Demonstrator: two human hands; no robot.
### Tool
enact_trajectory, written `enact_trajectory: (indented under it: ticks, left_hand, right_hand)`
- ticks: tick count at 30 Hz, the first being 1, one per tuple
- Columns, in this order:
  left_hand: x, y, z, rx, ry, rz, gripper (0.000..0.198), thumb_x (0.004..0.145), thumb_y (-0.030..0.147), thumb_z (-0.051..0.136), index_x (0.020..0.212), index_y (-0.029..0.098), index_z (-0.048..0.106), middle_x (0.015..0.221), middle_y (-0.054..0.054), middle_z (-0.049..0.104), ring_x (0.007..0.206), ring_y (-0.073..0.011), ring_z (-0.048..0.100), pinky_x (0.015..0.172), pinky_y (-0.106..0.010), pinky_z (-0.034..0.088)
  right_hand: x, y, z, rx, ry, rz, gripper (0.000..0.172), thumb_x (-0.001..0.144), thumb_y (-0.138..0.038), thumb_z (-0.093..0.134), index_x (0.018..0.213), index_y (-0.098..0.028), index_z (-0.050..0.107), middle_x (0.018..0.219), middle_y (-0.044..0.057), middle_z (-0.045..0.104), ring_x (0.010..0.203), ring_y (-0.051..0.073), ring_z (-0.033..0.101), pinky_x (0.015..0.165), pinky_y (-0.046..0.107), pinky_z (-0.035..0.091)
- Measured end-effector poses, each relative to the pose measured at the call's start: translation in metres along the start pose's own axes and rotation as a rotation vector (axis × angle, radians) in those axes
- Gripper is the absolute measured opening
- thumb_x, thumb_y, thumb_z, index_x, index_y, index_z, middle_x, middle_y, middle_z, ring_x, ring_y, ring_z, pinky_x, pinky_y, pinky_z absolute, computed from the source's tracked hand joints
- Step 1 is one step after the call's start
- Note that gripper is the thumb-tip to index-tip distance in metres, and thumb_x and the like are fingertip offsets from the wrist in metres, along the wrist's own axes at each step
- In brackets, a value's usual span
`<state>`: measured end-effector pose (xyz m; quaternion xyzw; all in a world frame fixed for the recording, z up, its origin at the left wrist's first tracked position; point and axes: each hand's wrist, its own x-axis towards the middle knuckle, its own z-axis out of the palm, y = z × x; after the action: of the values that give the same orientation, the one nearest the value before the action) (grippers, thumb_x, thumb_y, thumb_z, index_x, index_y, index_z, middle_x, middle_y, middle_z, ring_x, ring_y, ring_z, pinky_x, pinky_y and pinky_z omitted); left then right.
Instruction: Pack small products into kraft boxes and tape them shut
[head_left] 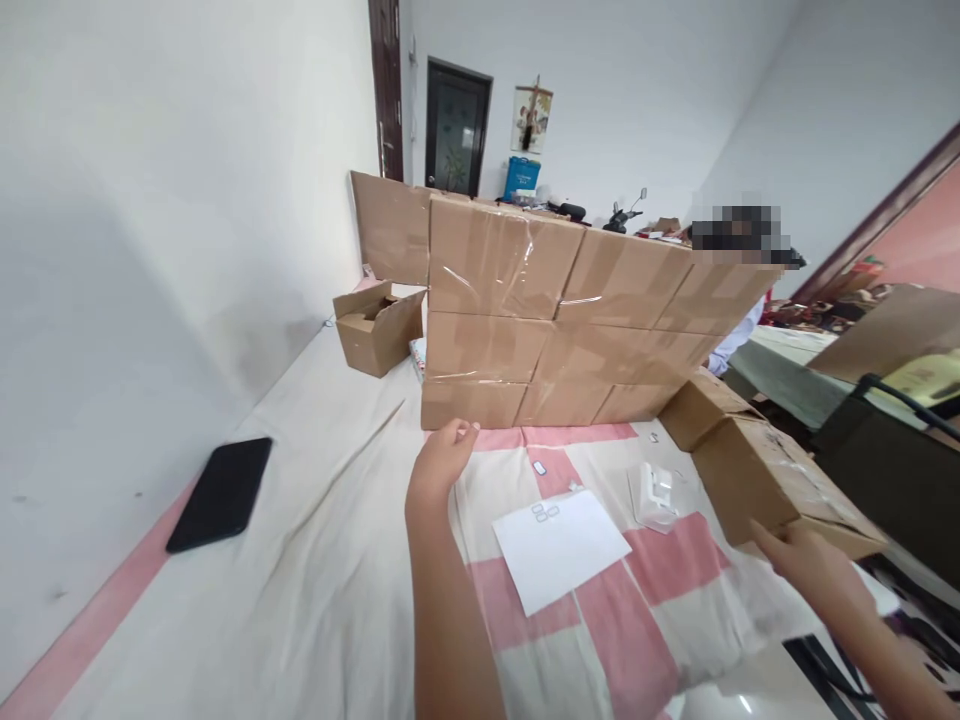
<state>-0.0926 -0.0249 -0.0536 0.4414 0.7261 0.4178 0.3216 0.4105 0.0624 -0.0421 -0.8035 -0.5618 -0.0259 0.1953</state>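
A tall cardboard partition (510, 345), taped together in panels, stands upright across the bed. Beside its lower left edge is my left hand (442, 460), fingers curled inward; whether anything is between them I cannot make out. On the right, my right hand (817, 575) closes on the near edge of a long cardboard box (765, 465), its thumb over the rim. Between my hands lies a white sheet of paper (562, 550) bearing several small blue-outlined shapes. A small blue-edged tag (539, 467) lies behind the sheet, and a clear-and-white plastic case (658, 495) to its right.
A black phone (221, 495) rests on the sheet at left, near the wall. An open small carton (379, 330) sits left of the partition. Behind the partition's right end is another person (739, 335), partly hidden. A dark chair (892, 470) stands at far right.
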Motion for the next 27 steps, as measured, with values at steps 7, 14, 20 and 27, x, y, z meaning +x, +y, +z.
enact_trajectory:
  ticks: [7, 14, 20, 27]
  left_hand:
    - [0.027, -0.037, 0.028, -0.05, 0.018, -0.003, 0.022, 0.086, 0.039, 0.057, 0.075, 0.022, 0.064, 0.091, -0.006, 0.075, 0.087, -0.0244, 0.068, 0.083, -0.034, 0.049]
    - [0.028, -0.061, -0.005, -0.214, 0.472, -0.018, 0.027, 0.092, 0.041, 0.044, 0.085, 0.022, 0.063, 0.087, -0.004, 0.072, 0.083, -0.0203, 0.067, 0.08, -0.031, 0.051]
    - [0.029, -0.094, -0.026, -0.218, 1.003, -0.145, 0.025, 0.09, 0.04, 0.047, 0.102, 0.021, 0.057, 0.109, -0.011, 0.067, 0.105, -0.0256, 0.063, 0.094, -0.04, 0.049]
    - [0.113, -0.107, -0.097, -0.057, 1.052, -0.008, 0.057, 0.077, 0.038, 0.073, 0.125, 0.02, 0.047, 0.13, -0.013, 0.058, 0.125, -0.0272, 0.054, 0.112, -0.043, 0.038]
  right_hand:
    - [-0.111, -0.198, 0.041, 0.393, -0.377, -0.512, 0.043, 0.078, -0.05, 0.059, 0.049, -0.024, 0.04, 0.048, 0.002, 0.048, 0.05, 0.018, 0.044, 0.054, 0.03, 0.027]
    - [-0.208, -0.404, 0.117, 1.171, -0.761, -0.586, 0.032, 0.071, -0.042, 0.057, 0.051, -0.022, 0.044, 0.048, -0.004, 0.043, 0.053, 0.013, 0.041, 0.053, 0.026, 0.033]
    - [-0.279, -0.489, 0.17, 1.46, -0.838, -0.423, 0.028, 0.078, -0.042, 0.049, 0.059, -0.024, 0.04, 0.052, -0.006, 0.039, 0.055, 0.013, 0.039, 0.052, 0.025, 0.035]
    - [-0.282, -0.487, 0.185, 1.546, -0.851, -0.283, 0.021, 0.081, -0.035, 0.05, 0.064, -0.021, 0.049, 0.058, -0.006, 0.041, 0.058, 0.013, 0.037, 0.056, 0.025, 0.032]
